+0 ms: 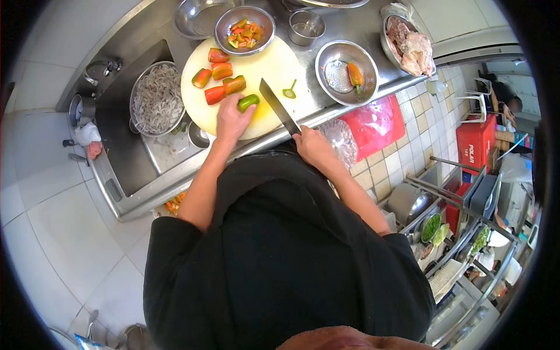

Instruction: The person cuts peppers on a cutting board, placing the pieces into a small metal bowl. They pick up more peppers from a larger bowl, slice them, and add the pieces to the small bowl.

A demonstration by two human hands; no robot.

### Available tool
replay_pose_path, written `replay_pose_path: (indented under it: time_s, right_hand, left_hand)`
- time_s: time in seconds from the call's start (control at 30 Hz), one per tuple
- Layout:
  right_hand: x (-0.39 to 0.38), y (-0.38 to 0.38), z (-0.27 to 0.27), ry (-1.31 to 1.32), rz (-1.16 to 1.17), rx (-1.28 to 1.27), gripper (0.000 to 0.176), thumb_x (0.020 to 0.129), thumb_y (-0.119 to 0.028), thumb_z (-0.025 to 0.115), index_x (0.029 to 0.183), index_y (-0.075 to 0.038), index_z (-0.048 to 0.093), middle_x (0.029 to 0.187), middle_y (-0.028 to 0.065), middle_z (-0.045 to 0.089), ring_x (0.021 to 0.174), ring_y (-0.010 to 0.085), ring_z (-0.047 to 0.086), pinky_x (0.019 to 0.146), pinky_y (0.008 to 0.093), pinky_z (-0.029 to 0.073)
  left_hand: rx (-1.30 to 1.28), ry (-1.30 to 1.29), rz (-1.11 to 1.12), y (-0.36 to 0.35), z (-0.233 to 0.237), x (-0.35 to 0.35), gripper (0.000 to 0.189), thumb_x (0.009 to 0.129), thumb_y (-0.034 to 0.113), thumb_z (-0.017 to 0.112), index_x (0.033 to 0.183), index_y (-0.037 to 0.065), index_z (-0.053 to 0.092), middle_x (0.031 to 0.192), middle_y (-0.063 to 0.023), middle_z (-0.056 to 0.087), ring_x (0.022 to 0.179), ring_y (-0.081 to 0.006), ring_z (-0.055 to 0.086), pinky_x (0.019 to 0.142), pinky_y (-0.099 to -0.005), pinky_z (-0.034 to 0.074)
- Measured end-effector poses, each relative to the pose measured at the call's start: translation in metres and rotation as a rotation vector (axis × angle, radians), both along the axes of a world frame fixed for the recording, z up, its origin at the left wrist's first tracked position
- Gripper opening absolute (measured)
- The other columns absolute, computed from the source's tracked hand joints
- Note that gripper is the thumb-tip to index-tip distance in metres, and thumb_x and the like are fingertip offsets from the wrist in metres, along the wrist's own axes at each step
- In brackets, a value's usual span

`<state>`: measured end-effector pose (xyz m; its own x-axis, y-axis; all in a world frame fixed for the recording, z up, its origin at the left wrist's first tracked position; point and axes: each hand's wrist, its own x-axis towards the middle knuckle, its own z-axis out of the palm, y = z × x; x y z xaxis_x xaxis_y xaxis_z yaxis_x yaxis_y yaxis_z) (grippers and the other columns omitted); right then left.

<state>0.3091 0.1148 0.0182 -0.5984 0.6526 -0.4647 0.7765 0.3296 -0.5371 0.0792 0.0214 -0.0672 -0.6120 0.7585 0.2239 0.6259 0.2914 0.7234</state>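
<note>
My left hand (231, 118) is closed around a green pepper piece (248, 103) near the front of the round, pale cutting board (198, 64). Gripped by its handle, a large knife (277, 106) is in my right hand (315, 146), its blade slanting up and left over the board. Several red and orange pepper pieces (221, 71) lie beyond my left hand. To the right of the blade rests a green pepper stem (289, 90). A steel bowl (245, 49) with chopped pepper overlaps the board's far edge.
Left of the board, a colander (134, 111) of what looks like shrimp sits in the sink (116, 169). On the right are a steel bowl (324, 64) with an orange pepper (354, 76), a small pot (307, 28) and a bowl of raw meat (417, 52). A person (506, 105) is farther off.
</note>
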Motion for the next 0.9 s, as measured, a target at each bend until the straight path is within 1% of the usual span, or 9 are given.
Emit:
replay_pose_path:
  time_s: [0.07,0.17,0.3,0.4,0.5,0.6,0.7,0.8,0.9]
  right_hand:
    - [0.006,0.003,0.003,0.005,-0.028,-0.011,0.034,0.102,-0.027,0.057,0.108,0.005,0.065,0.101,0.0354,0.068,0.103,0.0526,0.064,0.09,0.0572,0.049]
    - [0.021,0.008,0.003,0.064,-0.123,-0.038,0.036,0.103,-0.03,0.059,0.113,0.004,0.065,0.1,0.0326,0.069,0.101,0.0495,0.065,0.088,0.0525,0.05]
    - [0.027,0.015,0.008,0.112,-0.222,-0.019,0.037,0.102,-0.03,0.06,0.116,0.004,0.065,0.102,0.0308,0.07,0.101,0.0483,0.066,0.089,0.0507,0.05]
    - [0.027,0.018,0.011,0.105,-0.196,0.01,0.037,0.102,-0.031,0.06,0.117,0.004,0.065,0.102,0.0307,0.07,0.101,0.0479,0.066,0.088,0.0504,0.05]
    - [0.03,0.017,-0.001,0.139,-0.166,0.044,0.037,0.102,-0.031,0.06,0.116,0.004,0.065,0.102,0.0305,0.07,0.099,0.0476,0.067,0.087,0.0508,0.051]
    - [0.029,0.007,0.002,0.091,-0.158,0.003,0.037,0.102,-0.032,0.06,0.114,0.003,0.065,0.101,0.0304,0.07,0.099,0.0473,0.067,0.087,0.0517,0.05]
    - [0.017,-0.001,0.022,0.023,-0.139,-0.013,0.035,0.102,-0.032,0.06,0.111,0.002,0.065,0.098,0.0309,0.069,0.098,0.0484,0.067,0.085,0.0539,0.05]
    - [0.015,-0.005,0.018,0.03,-0.096,0.014,0.033,0.102,-0.031,0.059,0.107,0.001,0.064,0.093,0.0318,0.069,0.094,0.0508,0.066,0.082,0.0572,0.05]
    - [0.014,-0.009,0.016,0.051,-0.078,0.055,0.032,0.102,-0.031,0.06,0.104,0.001,0.063,0.09,0.0325,0.068,0.091,0.0527,0.066,0.079,0.0595,0.049]
  left_hand:
    - [0.024,0.204,-0.03,-0.017,0.003,-0.013,0.039,0.079,0.016,0.081,0.113,0.0,0.069,0.105,-0.0181,0.068,0.102,-0.0372,0.061,0.092,-0.0442,0.05]
    - [0.043,0.387,0.02,-0.02,0.036,-0.005,0.042,0.079,0.014,0.08,0.116,0.0,0.068,0.112,-0.0178,0.066,0.103,-0.0372,0.06,0.094,-0.0439,0.049]
    - [0.016,0.199,-0.221,0.026,0.017,0.017,0.044,0.083,0.012,0.077,0.123,0.0,0.067,0.112,-0.0172,0.066,0.106,-0.0343,0.063,0.094,-0.042,0.051]
    - [-0.214,0.042,-0.283,0.053,-0.006,0.016,0.039,0.085,0.012,0.075,0.122,0.0,0.069,0.114,-0.0179,0.067,0.099,-0.0328,0.066,0.089,-0.0402,0.053]
    - [-0.311,-0.464,-0.142,0.056,0.005,0.012,0.034,0.088,0.012,0.072,0.12,-0.001,0.07,0.113,-0.0192,0.068,0.092,-0.0319,0.069,0.085,-0.0395,0.055]
    - [-0.131,-0.268,-0.231,0.041,-0.025,0.012,0.033,0.09,0.01,0.071,0.12,-0.002,0.071,0.111,-0.0202,0.07,0.088,-0.032,0.069,0.084,-0.0402,0.055]
    - [-0.027,-0.089,-0.122,0.03,-0.025,0.022,0.032,0.089,0.009,0.072,0.119,-0.001,0.071,0.109,-0.0209,0.071,0.089,-0.0328,0.069,0.084,-0.0406,0.055]
    - [-0.075,-0.161,-0.159,0.023,-0.018,0.02,0.03,0.088,0.006,0.07,0.118,-0.002,0.069,0.112,-0.0221,0.069,0.09,-0.0385,0.069,0.085,-0.0448,0.055]
    - [0.023,-0.163,-0.215,0.022,-0.009,0.019,0.028,0.088,0.006,0.071,0.114,-0.003,0.068,0.109,-0.0223,0.069,0.088,-0.0367,0.069,0.083,-0.0442,0.055]
